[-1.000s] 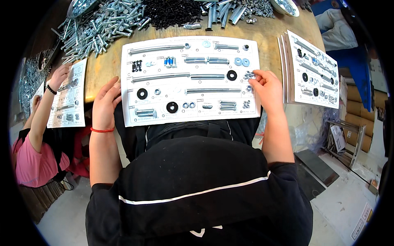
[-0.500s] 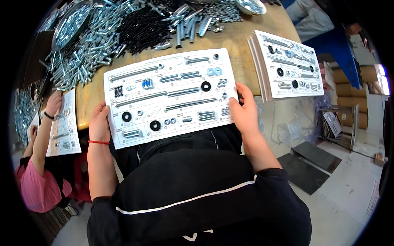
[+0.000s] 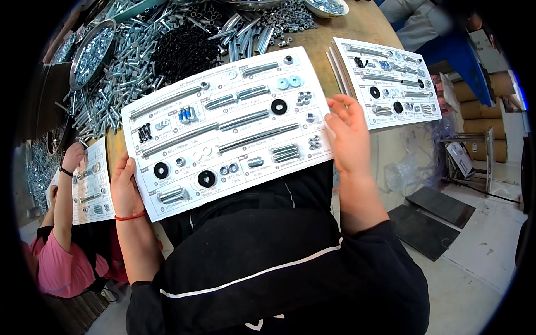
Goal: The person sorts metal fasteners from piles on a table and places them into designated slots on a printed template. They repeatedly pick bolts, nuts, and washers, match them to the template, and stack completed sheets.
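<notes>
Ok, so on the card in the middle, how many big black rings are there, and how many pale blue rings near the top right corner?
Big black rings: 3
Pale blue rings, upper right of the card: 2
Total: 5

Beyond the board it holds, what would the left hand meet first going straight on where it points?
Probably the pile of silver bolts ahead of the left hand, though their relative heights are unclear here.
</notes>
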Available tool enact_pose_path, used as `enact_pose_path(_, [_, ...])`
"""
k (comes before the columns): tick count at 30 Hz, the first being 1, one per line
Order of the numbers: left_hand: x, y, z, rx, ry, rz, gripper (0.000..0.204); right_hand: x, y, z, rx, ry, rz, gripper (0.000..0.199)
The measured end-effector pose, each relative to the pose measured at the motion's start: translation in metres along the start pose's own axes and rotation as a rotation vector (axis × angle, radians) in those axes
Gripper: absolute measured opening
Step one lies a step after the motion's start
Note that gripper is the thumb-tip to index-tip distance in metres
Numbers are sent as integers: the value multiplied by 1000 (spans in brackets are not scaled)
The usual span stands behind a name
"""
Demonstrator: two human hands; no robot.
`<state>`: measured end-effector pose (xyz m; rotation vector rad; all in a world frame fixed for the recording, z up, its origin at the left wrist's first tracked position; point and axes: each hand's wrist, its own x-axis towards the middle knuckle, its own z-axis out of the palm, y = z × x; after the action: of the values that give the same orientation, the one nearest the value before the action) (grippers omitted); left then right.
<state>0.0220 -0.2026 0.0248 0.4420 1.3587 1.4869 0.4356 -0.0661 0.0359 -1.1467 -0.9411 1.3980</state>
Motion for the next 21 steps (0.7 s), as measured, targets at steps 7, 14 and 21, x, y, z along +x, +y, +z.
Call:
enact_pose_path(7, [11, 26, 105, -6, -194, 31, 35, 34, -62, -59, -5, 117, -58, 42])
enact_pose_path(14, [50, -9, 246, 24, -381, -165, 36, 96, -113, -182, -147, 359, -187, 40])
enact_pose_path(21, [79, -61, 355, 68, -462, -398, 30, 149, -136, -280, -377, 540, -206, 45])
